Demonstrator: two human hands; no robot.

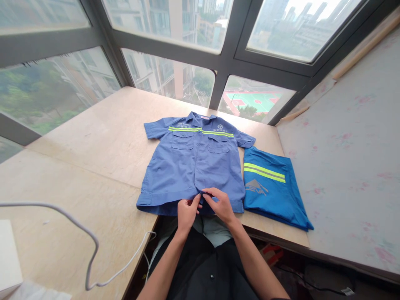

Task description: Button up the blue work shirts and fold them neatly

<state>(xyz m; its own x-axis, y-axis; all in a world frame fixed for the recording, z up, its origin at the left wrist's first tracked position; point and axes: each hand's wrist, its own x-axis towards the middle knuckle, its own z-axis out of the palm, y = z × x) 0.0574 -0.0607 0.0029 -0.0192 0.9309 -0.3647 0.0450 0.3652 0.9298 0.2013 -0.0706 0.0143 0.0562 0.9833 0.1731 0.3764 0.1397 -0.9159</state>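
Note:
A blue short-sleeved work shirt (175, 175) lies spread front side up, collar toward the window, with a yellow reflective stripe across its chest. At the middle of its bottom hem, my left hand (188, 211) pinches the edge of the front opening. My right hand (220, 203) grips the hem right beside it, thumb and fingertips closed on the cloth. The fingertips of both hands nearly meet, and the small detail between them is too hidden to make out. The hem lifts slightly off the surface, showing the darker inside.
A folded bright blue garment (268, 200) with a reflective stripe lies right of the shirt. The pale wooden surface (93, 154) ends in a front edge near my body. A white cable (93, 250) curls at the left, near a white box (8, 258). Windows and a papered wall (350, 166) border it.

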